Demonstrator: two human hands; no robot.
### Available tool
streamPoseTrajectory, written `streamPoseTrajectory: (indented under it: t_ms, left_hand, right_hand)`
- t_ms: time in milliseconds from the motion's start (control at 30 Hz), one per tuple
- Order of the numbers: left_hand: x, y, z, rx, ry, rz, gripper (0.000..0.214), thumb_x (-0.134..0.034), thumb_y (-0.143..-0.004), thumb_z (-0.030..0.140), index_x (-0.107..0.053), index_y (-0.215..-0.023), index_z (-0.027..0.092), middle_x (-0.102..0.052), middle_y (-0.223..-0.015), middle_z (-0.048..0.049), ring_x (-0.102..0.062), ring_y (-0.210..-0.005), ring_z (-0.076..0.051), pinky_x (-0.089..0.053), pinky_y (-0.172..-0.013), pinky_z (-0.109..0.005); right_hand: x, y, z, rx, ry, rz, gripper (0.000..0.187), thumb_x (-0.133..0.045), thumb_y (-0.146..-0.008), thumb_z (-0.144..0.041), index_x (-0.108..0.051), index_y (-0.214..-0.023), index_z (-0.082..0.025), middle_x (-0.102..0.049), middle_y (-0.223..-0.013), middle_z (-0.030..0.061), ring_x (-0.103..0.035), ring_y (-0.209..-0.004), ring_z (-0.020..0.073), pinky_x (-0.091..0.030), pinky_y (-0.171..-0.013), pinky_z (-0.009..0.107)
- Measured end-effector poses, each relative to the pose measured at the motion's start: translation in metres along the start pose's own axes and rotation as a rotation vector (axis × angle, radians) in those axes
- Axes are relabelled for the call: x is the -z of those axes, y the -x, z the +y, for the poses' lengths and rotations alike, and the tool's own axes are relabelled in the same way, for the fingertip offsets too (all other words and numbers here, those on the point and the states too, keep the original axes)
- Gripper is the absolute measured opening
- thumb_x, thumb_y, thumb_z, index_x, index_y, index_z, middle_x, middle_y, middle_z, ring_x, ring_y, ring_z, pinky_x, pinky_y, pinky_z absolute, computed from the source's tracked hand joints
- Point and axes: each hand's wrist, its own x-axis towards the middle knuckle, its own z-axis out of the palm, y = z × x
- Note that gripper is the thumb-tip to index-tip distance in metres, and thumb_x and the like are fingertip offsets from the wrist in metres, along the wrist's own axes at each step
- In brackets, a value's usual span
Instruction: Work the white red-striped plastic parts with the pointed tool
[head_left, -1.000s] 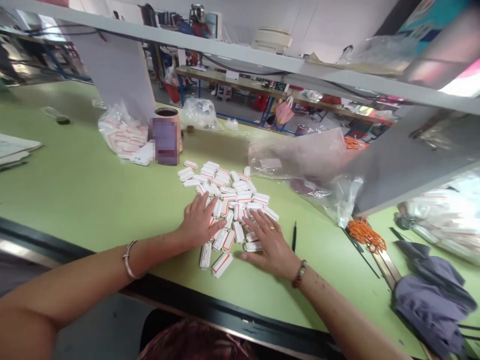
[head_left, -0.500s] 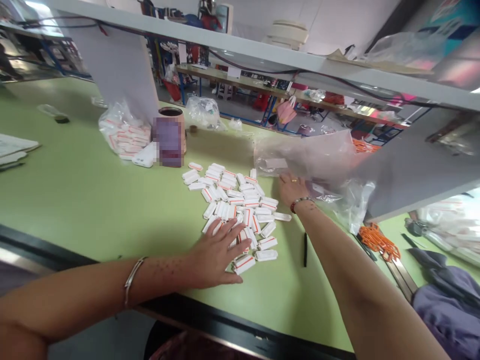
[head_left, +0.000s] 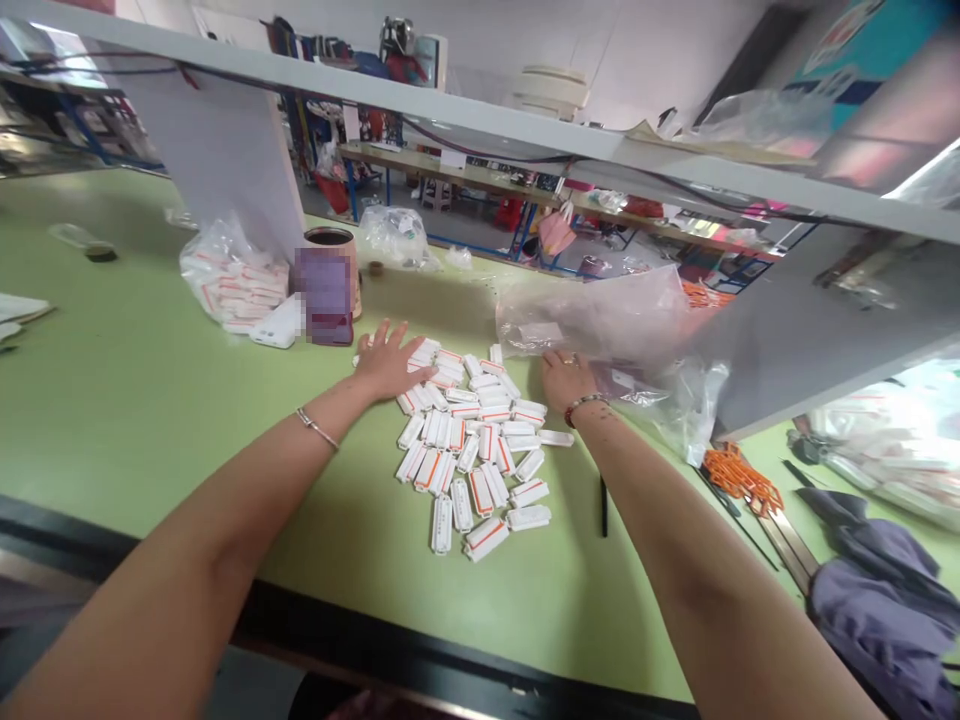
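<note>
Several small white pieces with orange stripes (head_left: 472,450) lie in a loose pile on the green table (head_left: 150,400). My left hand (head_left: 386,360) lies flat with fingers spread on the pile's far left edge. My right hand (head_left: 564,378) rests at the pile's far right, fingers against the lower edge of a clear plastic bag (head_left: 600,320); whether it grips the bag is hidden.
A bag of the same white pieces (head_left: 229,280) and a round tin (head_left: 326,285) stand behind the pile at left. A black pen (head_left: 603,505) lies right of the pile. Orange clips (head_left: 739,480), a purple cloth (head_left: 877,600) and a grey shelf (head_left: 525,130) are nearby.
My left hand moved from the near side of the pile to its far left edge. My right hand has stayed at the plastic bag, having left the pile a second ago.
</note>
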Motion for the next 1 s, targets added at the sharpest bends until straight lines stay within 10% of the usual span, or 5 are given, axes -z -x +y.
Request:
streamPoseTrajectory:
  t_ms: [400,567,833,1000]
  left_hand:
    - [-0.012,0.03,0.058,-0.257,0.092,0.021,0.062,-0.032,-0.093,0.063,-0.042,-0.142,0.026,-0.046,-0.143,-0.0105,-0.038,-0.131,-0.031,-0.023,-0.109,-0.051]
    - [-0.002,0.054,0.045,-0.174,0.157,0.158,0.061,-0.039,-0.092,0.059,-0.044,-0.14,0.023,-0.039,-0.148,-0.0118,-0.029,-0.137,-0.033,-0.02,-0.111,-0.055]
    - [0.027,0.132,0.035,-0.178,0.282,0.356,0.088,-0.055,-0.082,0.065,-0.024,-0.149,0.017,-0.026,-0.154,-0.0178,-0.024,-0.141,-0.035,-0.025,-0.112,-0.051]
    - [0.04,0.171,0.044,-0.496,0.149,0.242,0.04,-0.052,-0.092,0.034,-0.053,-0.131,0.029,-0.061,-0.128,-0.0054,-0.043,-0.129,-0.027,-0.028,-0.109,-0.049]
  right_hand:
    - [0.024,-0.005,0.012,-0.043,-0.051,0.218,0.042,-0.03,-0.092,-0.011,-0.053,-0.127,-0.007,-0.052,-0.134,0.0172,-0.039,-0.126,0.0292,-0.028,-0.105,0.044]
    - [0.061,0.018,0.022,-0.084,-0.155,0.393,0.049,-0.037,-0.092,-0.024,-0.041,-0.138,-0.006,-0.043,-0.143,0.019,-0.036,-0.13,0.0346,-0.032,-0.104,0.049]
    - [0.086,0.121,-0.058,0.396,-0.364,0.664,0.055,-0.041,-0.095,-0.021,-0.028,-0.149,-0.016,-0.047,-0.143,0.0131,-0.04,-0.135,0.0287,-0.038,-0.109,0.05]
    - [0.082,0.161,-0.097,0.751,-0.367,0.698,0.04,-0.047,-0.094,-0.013,-0.051,-0.134,-0.012,-0.057,-0.135,0.0109,-0.045,-0.133,0.0236,-0.042,-0.11,0.043]
